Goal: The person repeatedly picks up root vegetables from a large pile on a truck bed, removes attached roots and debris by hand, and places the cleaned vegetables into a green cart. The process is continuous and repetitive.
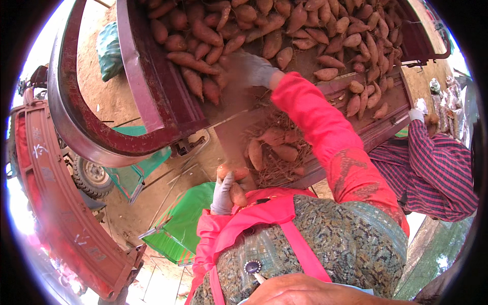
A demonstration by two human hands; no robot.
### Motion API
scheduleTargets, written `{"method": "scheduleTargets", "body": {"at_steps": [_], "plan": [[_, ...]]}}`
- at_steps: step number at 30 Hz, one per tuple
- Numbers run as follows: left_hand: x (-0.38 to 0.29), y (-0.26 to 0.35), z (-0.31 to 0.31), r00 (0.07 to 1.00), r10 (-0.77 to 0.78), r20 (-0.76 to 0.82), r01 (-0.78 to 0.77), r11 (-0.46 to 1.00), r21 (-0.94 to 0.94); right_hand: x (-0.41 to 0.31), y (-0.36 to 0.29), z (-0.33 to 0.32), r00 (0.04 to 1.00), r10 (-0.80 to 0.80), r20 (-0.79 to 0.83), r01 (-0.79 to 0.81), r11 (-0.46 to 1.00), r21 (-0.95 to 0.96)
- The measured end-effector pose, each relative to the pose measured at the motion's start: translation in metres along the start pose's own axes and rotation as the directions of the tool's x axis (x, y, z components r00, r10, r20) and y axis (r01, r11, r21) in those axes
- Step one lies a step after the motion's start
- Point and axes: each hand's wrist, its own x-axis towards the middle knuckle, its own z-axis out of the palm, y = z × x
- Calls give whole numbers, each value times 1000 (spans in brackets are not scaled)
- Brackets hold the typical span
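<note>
Sweet potatoes lie heaped on the dark red metal bed of a truck. My right hand, in a grey glove, reaches into the left part of the heap; it is blurred, and I cannot tell whether its fingers hold one. My left hand, gloved too, is shut on sweet potatoes low in front of me, beside the lowered edge of the bed. Several more sweet potatoes rest on thin roots between my arms.
Green bags stand open on the ground at lower left. A curved red metal rail juts out at left. A co-worker in a checked shirt works at right. Another red vehicle stands far left; a filled green sack lies behind.
</note>
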Motion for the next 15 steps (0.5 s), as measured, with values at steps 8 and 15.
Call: {"method": "scheduleTargets", "body": {"at_steps": [8, 15], "plan": [[-14, 12, 10, 995, 73, -67, -70, 996, 56, -25, 6, 35, 965, -131, -229, 135, 991, 3], [-21, 16, 3, 992, 92, -91, -94, 995, -26, -90, 4, -26, 985, -2, 173, -15, 995, 98]]}}
